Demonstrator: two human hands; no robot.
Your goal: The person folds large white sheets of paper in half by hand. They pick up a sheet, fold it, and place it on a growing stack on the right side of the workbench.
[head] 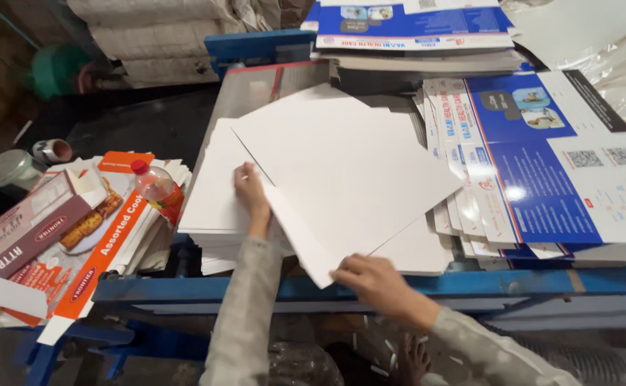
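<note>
**White card sheet: grip and direction**

Right hand (379, 280) pinches the near corner of the top white card sheet (349, 171), fingers closed on its edge. Left hand (250, 191) lies w/ fingers flat on the sheet's left edge, not gripping. Sheet rests skewed on the white stack (213, 207), on the blue metal table (470, 282). Probably light, stiff but bendable, smooth; best held at corners. Long axis runs approx. near-left to far-right. Printed blue cartons (534, 164) lie behind, at the right.
</note>
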